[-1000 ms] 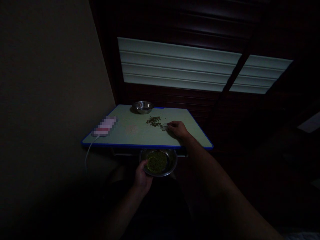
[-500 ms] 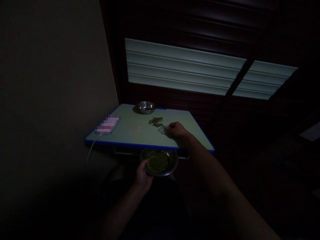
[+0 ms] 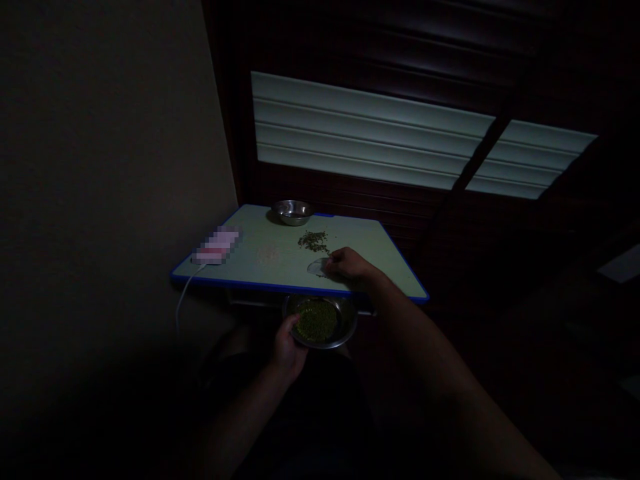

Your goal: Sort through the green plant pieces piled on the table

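Note:
My left hand [image 3: 287, 344] grips the rim of a steel bowl [image 3: 345, 324] full of small green grains, held just below the front edge of a pale green table [image 3: 285, 267] with a blue border. My right hand [image 3: 349, 263] rests on the table with its fingers pinched on a small pale, flat, round thing [image 3: 317, 268] that I cannot make out. A loose pile of dark grains [image 3: 312, 241] lies on the table just beyond that hand.
An empty steel bowl [image 3: 293, 212] stands at the table's far edge. A pale device with a white cable [image 3: 218, 245] lies at the left. A faint pale patch [image 3: 268, 253] marks the middle. A wall stands left; dark shutters with a lit window are behind.
My right hand has slid the small pale thing toward me, away from the dark grain pile and closer to the table's front edge. The left hand and its bowl have hardly moved.

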Available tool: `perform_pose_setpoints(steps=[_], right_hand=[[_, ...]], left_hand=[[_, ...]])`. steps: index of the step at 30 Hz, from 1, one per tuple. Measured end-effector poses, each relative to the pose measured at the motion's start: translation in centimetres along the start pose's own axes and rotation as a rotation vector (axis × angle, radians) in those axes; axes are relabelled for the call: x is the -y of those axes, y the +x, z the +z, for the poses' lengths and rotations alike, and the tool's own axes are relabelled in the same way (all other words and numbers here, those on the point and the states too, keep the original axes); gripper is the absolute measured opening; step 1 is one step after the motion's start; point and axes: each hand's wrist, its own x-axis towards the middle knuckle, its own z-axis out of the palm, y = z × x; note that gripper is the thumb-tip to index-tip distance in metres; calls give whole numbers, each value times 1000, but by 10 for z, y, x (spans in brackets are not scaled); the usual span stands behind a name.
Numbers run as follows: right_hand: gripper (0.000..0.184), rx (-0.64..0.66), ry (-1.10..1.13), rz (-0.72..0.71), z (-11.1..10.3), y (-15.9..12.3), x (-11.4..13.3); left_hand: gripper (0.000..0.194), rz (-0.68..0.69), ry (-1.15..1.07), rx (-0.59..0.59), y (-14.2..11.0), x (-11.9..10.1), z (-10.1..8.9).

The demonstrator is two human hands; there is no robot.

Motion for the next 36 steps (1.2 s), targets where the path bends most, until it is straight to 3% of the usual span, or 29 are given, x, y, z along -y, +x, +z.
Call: perform_pose_setpoints(steps=[21,36], right_hand=[[15,196,-170,-56,-2,-15,13],[14,267,-106,-82,-5,-20,16]], left_hand=[[17,-1,-13,-10,1,1,-1],[19,2,1,13,0,1,0]])
